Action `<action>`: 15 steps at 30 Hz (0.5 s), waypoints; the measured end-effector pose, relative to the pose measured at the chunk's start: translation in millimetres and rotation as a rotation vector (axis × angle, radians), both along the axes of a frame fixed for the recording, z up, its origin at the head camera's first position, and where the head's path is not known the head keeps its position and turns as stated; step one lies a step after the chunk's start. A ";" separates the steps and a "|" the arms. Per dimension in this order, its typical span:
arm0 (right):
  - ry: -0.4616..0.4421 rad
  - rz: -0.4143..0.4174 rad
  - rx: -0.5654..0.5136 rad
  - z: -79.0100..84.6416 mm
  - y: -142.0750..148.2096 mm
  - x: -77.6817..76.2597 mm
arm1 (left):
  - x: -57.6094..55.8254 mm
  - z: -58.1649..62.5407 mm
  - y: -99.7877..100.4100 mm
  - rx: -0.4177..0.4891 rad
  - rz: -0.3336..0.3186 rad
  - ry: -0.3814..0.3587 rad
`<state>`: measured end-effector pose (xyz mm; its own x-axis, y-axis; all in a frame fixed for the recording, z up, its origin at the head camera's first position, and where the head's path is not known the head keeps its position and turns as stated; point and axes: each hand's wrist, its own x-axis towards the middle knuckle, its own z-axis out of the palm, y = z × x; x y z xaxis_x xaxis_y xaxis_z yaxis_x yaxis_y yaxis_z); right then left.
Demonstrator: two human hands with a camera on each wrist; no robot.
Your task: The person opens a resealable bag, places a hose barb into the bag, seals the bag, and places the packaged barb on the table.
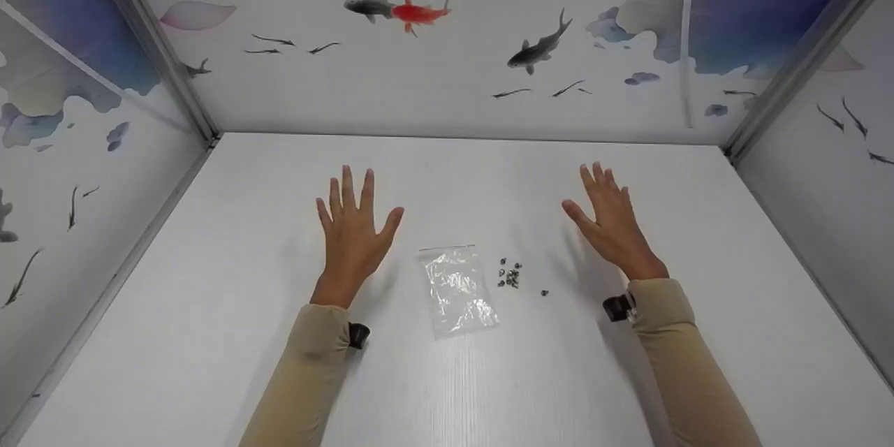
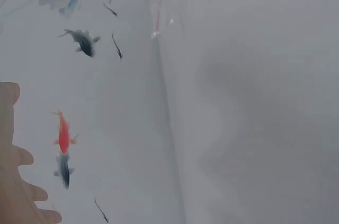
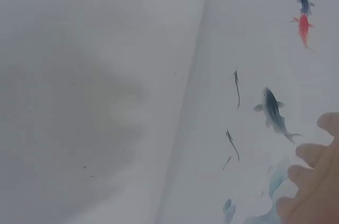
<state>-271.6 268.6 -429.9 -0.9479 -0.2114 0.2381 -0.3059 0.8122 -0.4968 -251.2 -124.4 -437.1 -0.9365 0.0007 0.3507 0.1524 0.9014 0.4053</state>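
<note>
In the head view a clear plastic zip bag [image 1: 457,293] lies flat on the white table, with glare on its surface. Just right of it sits a loose cluster of several small metallic pieces [image 1: 512,278], with a single one [image 1: 544,292] apart from the rest. My left hand [image 1: 353,237] is left of the bag, palm down, fingers spread and straight, holding nothing. On the far right my right hand [image 1: 614,227] is likewise spread and bare, its shadow falling on the table. Each wrist view catches only fingertips of the left hand [image 2: 21,176] and right hand [image 3: 315,176] at the frame edge.
A white table [image 1: 230,363] is enclosed by a back panel [image 1: 447,84] painted with fish and leaves, and by similar side panels. Grey metal posts [image 1: 164,49] stand at the back corners. Dark devices are strapped at the left wrist [image 1: 358,335] and right wrist [image 1: 617,308].
</note>
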 end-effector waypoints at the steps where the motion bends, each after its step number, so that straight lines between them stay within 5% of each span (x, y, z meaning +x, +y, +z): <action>1: -0.015 0.038 -0.018 1.6 -1.0 -0.7 | 2.7 1.6 1.6 0.022 -0.036 -0.005; 6: -0.113 0.202 -0.029 7.2 -11.7 -4.0 | 17.9 2.4 12.4 0.045 -0.279 -0.070; 15: -0.309 0.374 0.127 9.6 -47.0 -11.3 | 44.8 -10.1 35.0 -0.103 -0.672 -0.285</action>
